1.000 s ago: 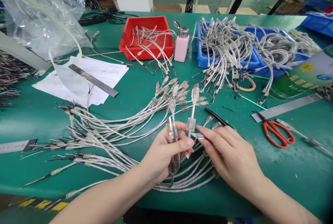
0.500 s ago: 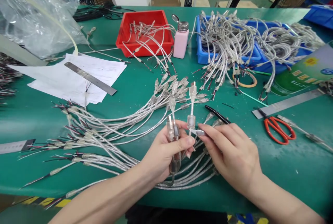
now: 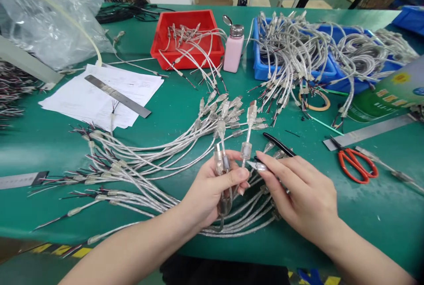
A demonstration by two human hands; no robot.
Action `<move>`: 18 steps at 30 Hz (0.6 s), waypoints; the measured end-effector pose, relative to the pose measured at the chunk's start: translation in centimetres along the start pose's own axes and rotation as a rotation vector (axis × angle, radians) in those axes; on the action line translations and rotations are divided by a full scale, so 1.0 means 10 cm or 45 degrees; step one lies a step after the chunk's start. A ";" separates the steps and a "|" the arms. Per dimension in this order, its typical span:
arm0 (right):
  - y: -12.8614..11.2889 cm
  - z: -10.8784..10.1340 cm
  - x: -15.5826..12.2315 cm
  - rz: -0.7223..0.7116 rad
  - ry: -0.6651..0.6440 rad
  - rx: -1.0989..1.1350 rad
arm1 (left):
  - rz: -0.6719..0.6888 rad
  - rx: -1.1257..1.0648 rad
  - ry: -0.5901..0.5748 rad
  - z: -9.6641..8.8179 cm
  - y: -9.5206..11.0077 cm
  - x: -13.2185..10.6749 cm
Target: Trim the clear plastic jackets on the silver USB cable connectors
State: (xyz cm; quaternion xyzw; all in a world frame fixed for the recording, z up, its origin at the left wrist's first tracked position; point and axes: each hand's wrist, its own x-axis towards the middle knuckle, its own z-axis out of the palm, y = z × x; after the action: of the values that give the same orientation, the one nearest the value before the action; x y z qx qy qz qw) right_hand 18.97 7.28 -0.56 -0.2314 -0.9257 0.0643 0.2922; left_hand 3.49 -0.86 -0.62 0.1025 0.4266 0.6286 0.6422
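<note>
Left hand (image 3: 212, 190): forearm entering from lower left, palm turned inward, fingers curled shut around a small bunch of silver cables (image 3: 222, 179); thumb laid across the front, cable connectors (image 3: 219, 161) standing upright above the fist. One cable from the bunch rising higher, its plug (image 3: 251, 112) tilted slightly right.

Right hand (image 3: 298, 192): forearm entering from lower right, back of hand up, fingers extended forward and left, pinched closed on a black-handled cutter (image 3: 276, 143); metal tip (image 3: 256, 166) touching the raised cable just beside the left thumb.

Cable bundle (image 3: 149, 161): loose fan of silver cables lying on the green bench (image 3: 185, 99), stripped wire ends to the left, connectors clustered near centre, loops passing under both hands.

Red tray (image 3: 187, 38): far centre, holding a few cables that spill over its front edge.
Pink pump bottle (image 3: 233, 49): upright, just right of the red tray.
Blue bins (image 3: 291, 62): far right, heaped with coiled cables.
Tape ring (image 3: 314, 102): flat, in front of the blue bins.
Orange-handled scissors (image 3: 356, 161): right of the hands, lying beside a steel ruler (image 3: 367, 131).
Paper sheets (image 3: 102, 95): left, a second metal ruler (image 3: 117, 96) lying across them.
Clear plastic bag (image 3: 46, 16): far left corner.
</note>
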 end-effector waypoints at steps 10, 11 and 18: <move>-0.01 0.00 0.01 -0.006 -0.016 -0.092 | 0.029 0.054 0.011 0.00 -0.01 0.01; 0.00 -0.01 0.01 -0.006 -0.015 -0.094 | 0.027 0.060 0.018 0.00 -0.01 0.01; 0.01 -0.01 0.02 -0.054 0.045 -0.142 | -0.018 0.014 0.036 0.01 0.00 0.01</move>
State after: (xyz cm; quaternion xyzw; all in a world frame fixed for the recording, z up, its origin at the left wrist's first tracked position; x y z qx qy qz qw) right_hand 18.89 7.46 -0.38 -0.2289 -0.9272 0.0025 0.2965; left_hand 3.57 -0.69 -0.63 0.0940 0.4398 0.6232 0.6398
